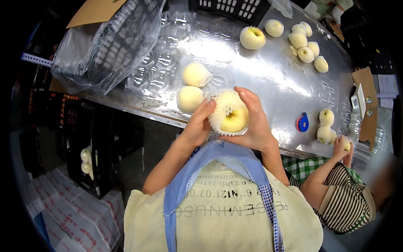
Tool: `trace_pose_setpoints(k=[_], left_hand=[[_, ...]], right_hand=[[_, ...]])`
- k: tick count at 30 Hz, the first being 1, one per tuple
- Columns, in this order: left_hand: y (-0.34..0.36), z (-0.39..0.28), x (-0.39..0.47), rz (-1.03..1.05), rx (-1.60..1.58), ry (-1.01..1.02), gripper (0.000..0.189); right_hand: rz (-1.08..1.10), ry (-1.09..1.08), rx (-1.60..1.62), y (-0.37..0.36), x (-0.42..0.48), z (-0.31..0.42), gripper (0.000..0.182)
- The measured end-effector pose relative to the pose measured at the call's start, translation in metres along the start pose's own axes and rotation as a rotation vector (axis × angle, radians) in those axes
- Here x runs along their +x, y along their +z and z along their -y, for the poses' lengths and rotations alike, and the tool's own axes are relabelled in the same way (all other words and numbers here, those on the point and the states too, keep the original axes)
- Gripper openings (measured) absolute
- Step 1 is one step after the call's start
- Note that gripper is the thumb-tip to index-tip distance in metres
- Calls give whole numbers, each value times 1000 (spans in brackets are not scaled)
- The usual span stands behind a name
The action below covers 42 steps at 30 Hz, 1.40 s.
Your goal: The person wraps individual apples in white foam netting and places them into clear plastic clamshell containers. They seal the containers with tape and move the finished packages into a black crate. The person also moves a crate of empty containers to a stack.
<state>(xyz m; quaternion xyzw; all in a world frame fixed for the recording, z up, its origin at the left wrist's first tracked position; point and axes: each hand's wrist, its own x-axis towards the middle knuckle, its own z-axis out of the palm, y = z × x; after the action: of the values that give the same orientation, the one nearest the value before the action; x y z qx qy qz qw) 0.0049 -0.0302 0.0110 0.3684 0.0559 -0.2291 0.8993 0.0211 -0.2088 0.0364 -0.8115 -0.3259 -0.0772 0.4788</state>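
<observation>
Both of my hands hold one pale yellow apple in a white foam net sleeve, above the table's near edge. My left hand grips its left side, thumb on the net. On its right side, my right hand has the fingers spread around the fruit. The net covers the left and far part; the hollow of the apple and its near right skin show bare. Just beyond my left hand, two netted apples sit in a clear plastic clamshell tray, partly hidden by them.
More netted apples stand at the far right of the metal table. Clear trays lie beside a plastic-lined box. A blue tape dispenser rests at right. A co-worker handles an apple near a scale.
</observation>
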Motion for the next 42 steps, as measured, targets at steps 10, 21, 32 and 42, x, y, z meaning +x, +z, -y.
trace_pose_setpoints(k=[10, 21, 32, 42], left_hand=[[0, -2, 0, -120, -323, -17, 41], [4, 6, 7, -265, -265, -21, 41], [-13, 10, 3, 103, -109, -143, 71], [-21, 13, 2, 129, -226, -131, 76]], right_hand=[[74, -75, -77, 2, 9, 17, 97], [-114, -120, 113, 22, -8, -4, 120], [-34, -9, 263, 9, -6, -10, 120], [-1, 62, 248, 24, -17, -23, 123]])
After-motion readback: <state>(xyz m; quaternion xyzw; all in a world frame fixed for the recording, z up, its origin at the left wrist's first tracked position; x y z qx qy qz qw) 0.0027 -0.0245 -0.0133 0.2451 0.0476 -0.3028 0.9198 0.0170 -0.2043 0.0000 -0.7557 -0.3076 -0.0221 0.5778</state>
